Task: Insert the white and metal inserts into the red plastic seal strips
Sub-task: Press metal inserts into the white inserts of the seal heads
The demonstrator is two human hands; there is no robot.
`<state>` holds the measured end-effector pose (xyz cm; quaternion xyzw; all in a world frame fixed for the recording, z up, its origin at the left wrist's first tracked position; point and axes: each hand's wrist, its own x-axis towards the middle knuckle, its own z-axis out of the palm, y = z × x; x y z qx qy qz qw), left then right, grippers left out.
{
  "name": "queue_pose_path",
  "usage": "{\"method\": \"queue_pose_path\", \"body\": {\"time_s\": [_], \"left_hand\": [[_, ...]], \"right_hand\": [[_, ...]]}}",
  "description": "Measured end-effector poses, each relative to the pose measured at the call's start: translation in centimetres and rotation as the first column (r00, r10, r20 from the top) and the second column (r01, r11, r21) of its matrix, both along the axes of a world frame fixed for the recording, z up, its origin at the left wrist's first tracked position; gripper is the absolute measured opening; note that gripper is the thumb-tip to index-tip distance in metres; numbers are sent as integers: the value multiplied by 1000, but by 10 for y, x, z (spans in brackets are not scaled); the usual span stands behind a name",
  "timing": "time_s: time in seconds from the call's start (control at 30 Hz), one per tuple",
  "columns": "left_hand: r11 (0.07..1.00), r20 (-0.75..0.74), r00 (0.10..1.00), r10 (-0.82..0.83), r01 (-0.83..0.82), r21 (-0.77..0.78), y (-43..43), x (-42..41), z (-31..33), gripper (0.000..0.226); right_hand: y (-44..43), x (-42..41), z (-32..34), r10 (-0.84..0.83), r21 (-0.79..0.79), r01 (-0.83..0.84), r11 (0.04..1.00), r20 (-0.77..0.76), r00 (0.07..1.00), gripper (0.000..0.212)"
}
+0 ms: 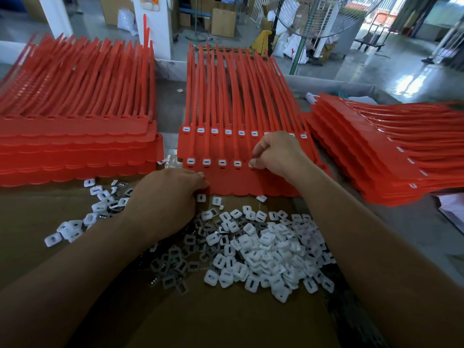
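Observation:
Two overlapping sheets of red seal strips (233,180) lie in the middle, tails pointing away. Several sockets on both sheets hold white inserts (206,162). My right hand (278,153) is curled over the front sheet's row, thumb and forefinger pinched at the fifth socket; a white insert shows at the fingertips. My left hand (167,197) rests on the front sheet's lower edge with fingertips pressed on the red plastic. A heap of loose white inserts (271,249) and darker metal inserts (175,262) lies on the cardboard (226,320) below my hands.
A tall stack of red strip sheets (75,136) stands at the left. Another stack with fitted inserts (381,151) fans out at the right. A small scatter of inserts (100,204) lies left of my left wrist. A standing fan (316,16) and boxes are behind the table.

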<state>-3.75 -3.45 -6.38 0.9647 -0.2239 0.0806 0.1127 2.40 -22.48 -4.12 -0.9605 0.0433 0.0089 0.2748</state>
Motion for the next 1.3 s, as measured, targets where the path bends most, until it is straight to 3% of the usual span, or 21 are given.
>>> {"method": "queue_pose_path", "body": {"time_s": [0.17,0.27,0.5,0.63,0.8,0.97,1.07,1.3], "left_hand": [[1000,-3,1000,1,-1,13,0,1,1,46],[1000,-7,1000,5,-4,24,-1,1,1,47],[998,-33,999,22,-21,51,-2,3,0,47],[999,-39,999,25,-24,39,-1,5,-1,47],[999,-41,999,29,-28,29,-1,4,-1,46],[1000,-32,999,28,-28,14,-2,4,-1,45],[1000,-31,999,26,-26,7,-1,3,-1,45],[1000,-29,999,27,-26,8,-1,4,-2,45]], "right_hand": [[-4,-7,-11,73,-97,-56,994,184,980,8],[-9,-12,-11,122,-122,-98,988,211,970,17],[-23,-30,-6,230,2,-232,973,98,968,27],[-36,-42,3,247,126,-252,959,55,967,18],[-45,-56,13,350,86,-341,936,-135,927,7],[-36,-60,13,436,85,-429,899,-254,863,11],[-33,-58,10,421,2,-437,899,-273,865,16],[-32,-59,10,425,-28,-453,891,-297,855,16]]}}
